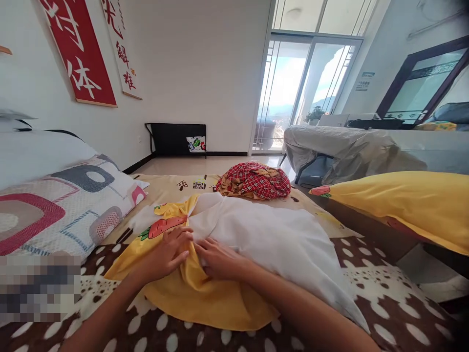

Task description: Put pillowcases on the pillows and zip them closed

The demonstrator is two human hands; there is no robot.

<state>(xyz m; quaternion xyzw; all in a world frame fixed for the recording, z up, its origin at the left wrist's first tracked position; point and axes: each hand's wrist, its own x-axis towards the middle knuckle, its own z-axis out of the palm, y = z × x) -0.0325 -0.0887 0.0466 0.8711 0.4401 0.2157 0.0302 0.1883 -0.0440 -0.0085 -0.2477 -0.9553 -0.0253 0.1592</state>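
Note:
A white pillow (271, 239) lies on the bed, partly inside a yellow pillowcase (205, 298) printed with a carrot. My left hand (169, 253) rests on the yellow fabric at the opening, fingers curled over its edge. My right hand (217, 258) lies where the white pillow meets the yellow case, fingers bent and pressing on the cloth. The two hands almost touch. Whether either hand pinches the fabric is hard to make out.
A red plaid cloth (254, 181) is heaped at the far end of the bed. A patterned pillow (66, 205) lies left, a yellow pillow (410, 205) right. The brown dotted blanket (384, 303) covers the bed. A covered table (348, 149) stands beyond.

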